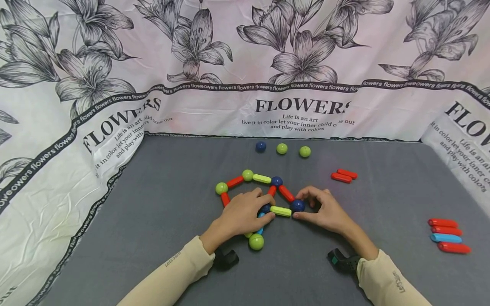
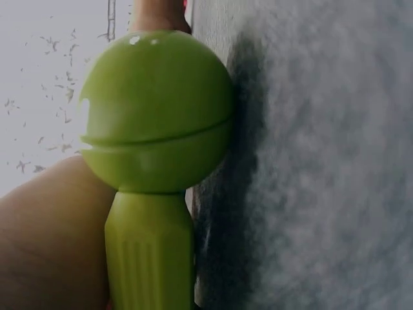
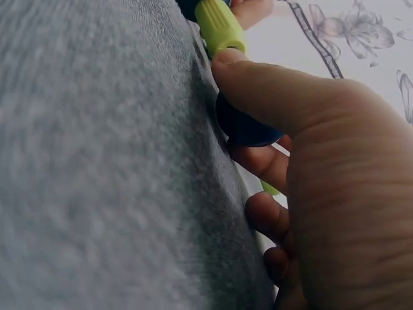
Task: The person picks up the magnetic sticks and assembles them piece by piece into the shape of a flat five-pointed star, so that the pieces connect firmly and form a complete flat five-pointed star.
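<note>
A flat frame of coloured rods and balls lies on the grey cloth. My left hand [image 1: 245, 212] reaches over it and holds a blue ball [image 1: 265, 208] between thumb and fingers. From that ball a yellow-green rod [image 1: 280, 211] runs right to another blue ball [image 1: 297, 206], which my right hand [image 1: 325, 210] pinches between thumb and fingers. A red rod [image 1: 286, 193] leads from there to the upper blue ball [image 1: 276, 182]. In the left wrist view a green ball [image 2: 158, 110] sits on a yellow-green rod [image 2: 151, 252]. My left hand hides part of the frame.
Behind the frame lie a loose blue ball [image 1: 260, 146] and two green balls [image 1: 281, 148]. Two red rods [image 1: 342, 177] are at the back right. Farther right lie several rods in a row, red with one blue rod [image 1: 446, 238]. A flower-printed cloth [image 1: 302, 106] rises behind.
</note>
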Action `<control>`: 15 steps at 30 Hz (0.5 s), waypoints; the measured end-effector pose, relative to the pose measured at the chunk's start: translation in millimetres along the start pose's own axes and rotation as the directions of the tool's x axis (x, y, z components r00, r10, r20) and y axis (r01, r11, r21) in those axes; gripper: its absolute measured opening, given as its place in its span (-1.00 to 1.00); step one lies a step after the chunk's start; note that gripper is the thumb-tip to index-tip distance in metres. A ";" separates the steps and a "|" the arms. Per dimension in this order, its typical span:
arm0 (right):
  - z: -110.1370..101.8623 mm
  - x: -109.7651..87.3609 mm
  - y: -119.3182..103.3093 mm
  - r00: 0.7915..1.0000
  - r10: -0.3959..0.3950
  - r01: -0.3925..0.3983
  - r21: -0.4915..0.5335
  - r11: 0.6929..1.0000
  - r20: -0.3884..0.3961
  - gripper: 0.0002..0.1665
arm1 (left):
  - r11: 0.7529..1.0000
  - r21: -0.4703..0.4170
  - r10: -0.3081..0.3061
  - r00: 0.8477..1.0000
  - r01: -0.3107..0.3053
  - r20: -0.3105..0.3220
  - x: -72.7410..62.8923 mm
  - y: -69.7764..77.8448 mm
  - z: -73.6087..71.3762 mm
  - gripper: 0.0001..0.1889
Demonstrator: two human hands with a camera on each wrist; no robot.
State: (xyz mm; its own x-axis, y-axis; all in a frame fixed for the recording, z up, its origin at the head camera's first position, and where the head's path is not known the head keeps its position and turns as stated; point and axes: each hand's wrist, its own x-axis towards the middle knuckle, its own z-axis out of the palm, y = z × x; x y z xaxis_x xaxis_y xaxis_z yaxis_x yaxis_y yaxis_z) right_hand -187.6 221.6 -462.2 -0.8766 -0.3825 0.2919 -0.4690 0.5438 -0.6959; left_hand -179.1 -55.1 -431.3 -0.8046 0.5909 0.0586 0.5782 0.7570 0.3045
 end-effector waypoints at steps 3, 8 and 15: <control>1.4 -0.1 0.2 1.000 0.001 -0.001 -0.005 1.000 0.003 -0.54 | 1.000 -0.007 -0.005 1.000 0.005 0.003 -0.1 1.3 -0.3 -0.75; 2.1 -0.2 -0.4 1.000 -0.005 0.005 -0.007 1.000 0.004 -0.54 | 1.000 0.005 -0.010 1.000 0.010 0.001 -0.3 2.4 0.4 -0.71; 2.9 -0.1 -0.9 1.000 -0.006 0.006 -0.005 1.000 0.015 -0.51 | 1.000 0.010 -0.022 1.000 0.022 -0.003 0.3 3.4 3.4 -0.68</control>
State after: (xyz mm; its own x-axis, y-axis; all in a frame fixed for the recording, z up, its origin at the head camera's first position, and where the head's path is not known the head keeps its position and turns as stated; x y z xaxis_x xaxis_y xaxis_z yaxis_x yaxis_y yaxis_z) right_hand -186.8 218.9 -463.6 -0.8721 -0.3971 0.2858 -0.4747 0.5456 -0.6906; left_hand -176.9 -51.3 -433.4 -0.8175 0.5733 0.0546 0.5615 0.7725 0.2966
